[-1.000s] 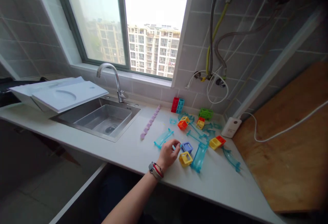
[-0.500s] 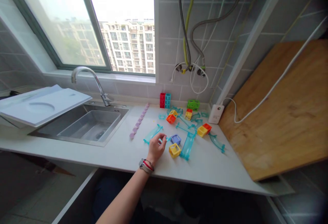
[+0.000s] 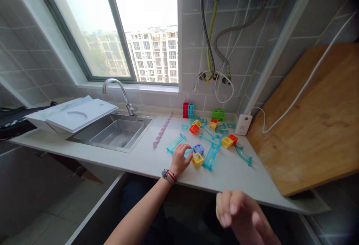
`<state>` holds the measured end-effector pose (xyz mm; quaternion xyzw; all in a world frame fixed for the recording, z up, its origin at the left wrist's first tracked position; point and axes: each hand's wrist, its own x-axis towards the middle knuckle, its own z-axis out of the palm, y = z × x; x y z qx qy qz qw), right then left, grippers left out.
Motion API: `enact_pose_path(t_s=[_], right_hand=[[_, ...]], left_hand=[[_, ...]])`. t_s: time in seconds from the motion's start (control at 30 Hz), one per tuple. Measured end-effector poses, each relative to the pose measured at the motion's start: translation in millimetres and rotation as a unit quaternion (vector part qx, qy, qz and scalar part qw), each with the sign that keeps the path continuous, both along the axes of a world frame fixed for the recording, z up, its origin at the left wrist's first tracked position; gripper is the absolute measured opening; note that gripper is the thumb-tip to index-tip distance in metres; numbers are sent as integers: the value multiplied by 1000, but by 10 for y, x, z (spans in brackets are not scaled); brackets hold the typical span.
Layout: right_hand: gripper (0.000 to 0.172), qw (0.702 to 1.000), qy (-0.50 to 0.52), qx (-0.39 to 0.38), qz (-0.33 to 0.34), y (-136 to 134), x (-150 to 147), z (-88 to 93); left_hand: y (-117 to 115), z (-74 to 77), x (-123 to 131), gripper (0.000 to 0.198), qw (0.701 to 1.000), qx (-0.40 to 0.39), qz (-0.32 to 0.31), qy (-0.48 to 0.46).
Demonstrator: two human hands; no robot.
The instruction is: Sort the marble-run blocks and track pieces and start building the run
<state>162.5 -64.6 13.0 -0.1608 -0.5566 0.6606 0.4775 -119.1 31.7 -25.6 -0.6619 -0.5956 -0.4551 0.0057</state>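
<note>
My left hand [image 3: 181,159], with a watch and a red band at its wrist, is low over the counter. Its thumb and forefinger stand apart around a small teal piece [image 3: 189,150]; whether they touch it I cannot tell. Just right of these fingers lie a blue-violet square block [image 3: 198,149] and a yellow cube block [image 3: 198,159]. Left of the hand is a teal track piece [image 3: 176,143], and a longer teal track [image 3: 211,156] lies to the right. My right hand [image 3: 238,209], slightly blurred, hovers before the counter edge, fingers bent, thumb apart, nothing visible in it.
Orange-and-yellow blocks [image 3: 229,140] and curved teal tracks [image 3: 243,156] lie on the right. Red blocks [image 3: 185,110] and green blocks [image 3: 218,115] stand by the wall. A purple strip row [image 3: 162,130] lies left, beside the sink [image 3: 131,140]. A wooden board [image 3: 305,125] leans right.
My right hand has come into view at the bottom. My left hand has moved closer to the blue-violet block, its thumb and forefinger wider apart. The whole view has shifted left.
</note>
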Motion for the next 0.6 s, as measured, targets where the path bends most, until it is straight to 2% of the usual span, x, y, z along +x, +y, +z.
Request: enact_pose_path(t_s=[0.07, 0.1, 0.17, 0.23, 0.3, 0.47, 0.6], right_hand=[[32, 991, -28, -46, -119, 461, -154, -90], [32, 977, -56, -68, -194, 680, -214, -166], [37, 955, -112, -58, -270, 1033, -293, -348], [43, 948, -149, -43, -277, 1247, -331, -512], [46, 952, -167, -37, -254, 1344, -345, -614], [43, 960, -190, -22, -206, 1386, -328, -660], [44, 963, -175, -47, -201, 1407, -287, -690]], left_hand=[[-47, 21, 48, 19, 999, -9, -25, 30], [-70, 30, 71, 24, 998, -15, -38, 46], [-108, 46, 108, 32, 995, -24, -60, 77], [-134, 53, 125, 38, 991, -33, -77, 105], [-145, 50, 126, 44, 987, -39, -89, 126], [-126, -2, 112, 59, 982, -50, -102, 151], [-108, -64, 106, 61, 982, -50, -95, 156]])
